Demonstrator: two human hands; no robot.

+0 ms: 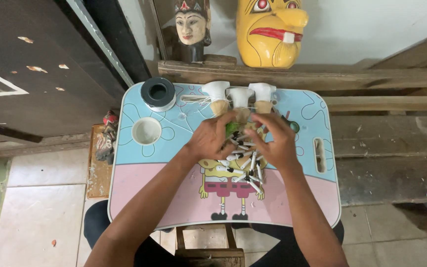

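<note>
Left hand (212, 138) and right hand (273, 141) meet over the middle of the tabletop (149, 188), a small lap-style one in pale blue and pink with a cartoon print. Both hands are closed narrow around a small green piece (232, 128), pinched between the fingertips of both; its shape is mostly hidden by the fingers.

Directly below the hands lies a loose pile of small white sticks with dark tips (243, 168), some touching the undersides of both hands. Can't tell whether either hand also holds a stick.

Just beyond the hands, three white-handled brushes with tan bristles (239, 99) stand in a row at the far edge, close together. To their left is a dark spool of thin wire or thread (157, 93), and nearer the person on the left a white round cup (147, 131), both well apart from the hands.

Off the tabletop: a yellow mask (271, 32) and a small carved head (192, 27) rest on a wooden ledge (371, 76) behind it.
</note>
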